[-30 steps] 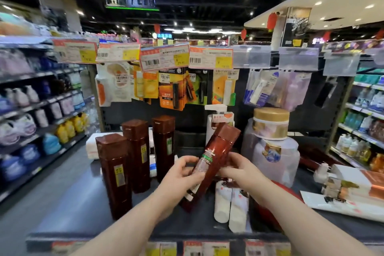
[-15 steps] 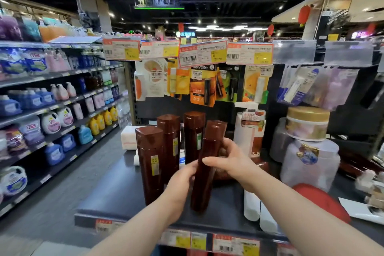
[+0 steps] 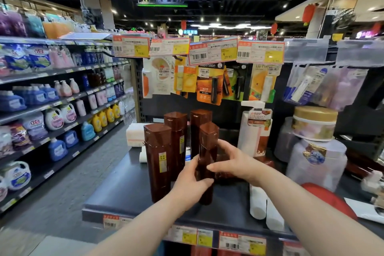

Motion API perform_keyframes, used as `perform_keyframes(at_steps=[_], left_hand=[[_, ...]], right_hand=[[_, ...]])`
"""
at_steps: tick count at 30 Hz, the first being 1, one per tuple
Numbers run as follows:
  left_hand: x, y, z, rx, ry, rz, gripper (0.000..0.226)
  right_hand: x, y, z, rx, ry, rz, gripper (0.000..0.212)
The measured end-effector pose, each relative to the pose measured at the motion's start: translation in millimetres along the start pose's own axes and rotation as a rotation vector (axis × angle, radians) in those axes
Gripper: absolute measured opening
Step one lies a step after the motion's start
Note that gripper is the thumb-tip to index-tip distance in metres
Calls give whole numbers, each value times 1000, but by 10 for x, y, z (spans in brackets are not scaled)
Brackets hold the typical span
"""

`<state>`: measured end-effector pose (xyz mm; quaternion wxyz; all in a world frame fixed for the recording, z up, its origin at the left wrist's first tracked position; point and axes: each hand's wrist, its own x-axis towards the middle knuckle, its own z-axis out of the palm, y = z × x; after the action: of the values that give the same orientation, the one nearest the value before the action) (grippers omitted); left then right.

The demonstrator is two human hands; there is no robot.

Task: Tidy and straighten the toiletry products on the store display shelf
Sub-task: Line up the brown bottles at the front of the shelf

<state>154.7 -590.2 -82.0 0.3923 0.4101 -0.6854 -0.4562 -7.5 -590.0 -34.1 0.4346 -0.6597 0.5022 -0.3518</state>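
Observation:
A tall brown bottle (image 3: 208, 143) stands upright on the dark display shelf (image 3: 124, 193), held between both hands. My left hand (image 3: 192, 186) grips its lower body from the left. My right hand (image 3: 232, 162) wraps its middle from the right, fingers curled round it. Three matching brown bottles stand just left and behind: a front one (image 3: 158, 162), a middle one (image 3: 176, 137) and a rear one (image 3: 200, 122).
White tubes (image 3: 258, 203) lie on the shelf to the right, beside a red object (image 3: 328, 199). A white pump bottle (image 3: 254, 131) and gold-lidded jars (image 3: 314, 122) stand behind. Hanging lip-balm cards (image 3: 209, 83) and price tags (image 3: 214, 52) are above. Aisle shelves of detergent run along the left.
The brown bottle went from tilted in my hands to upright on the shelf beside the other three. My view shifted left, so the shelf now sits further right.

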Motion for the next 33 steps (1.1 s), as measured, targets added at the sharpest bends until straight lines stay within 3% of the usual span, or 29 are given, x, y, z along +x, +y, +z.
perform_keyframes(at_steps=[3, 6, 8, 10, 14, 17, 22, 26, 29, 33], left_hand=[[0, -10, 23, -4, 67, 55, 50], [27, -19, -14, -145, 21, -49, 53], [45, -21, -63, -180, -18, -102, 51], [47, -5, -72, -109, -6, -101, 48], [19, -30, 14, 22, 143, -33, 54], [18, -60, 49, 74, 180, -53, 60], [84, -82, 34, 123, 165, -71, 55], [87, -112, 56, 125, 178, -84, 72], [61, -117, 96, 114, 210, -85, 93], [-35, -79, 165, 219, 298, 3, 102]], right_hand=[[-57, 59, 63, -81, 4, 6, 69], [-49, 90, 55, -62, 72, -7, 59], [-23, 93, 23, -65, 73, -3, 63], [16, 102, 36, -104, 35, 1, 65], [103, 156, 159, -275, 102, -61, 45], [110, 197, 216, -290, 184, -84, 45], [84, 208, -57, -317, 98, 20, 59], [57, 291, -464, -689, 201, 138, 58], [37, 433, -606, -924, 109, 260, 60], [64, 568, -610, -1169, 75, 206, 67]])
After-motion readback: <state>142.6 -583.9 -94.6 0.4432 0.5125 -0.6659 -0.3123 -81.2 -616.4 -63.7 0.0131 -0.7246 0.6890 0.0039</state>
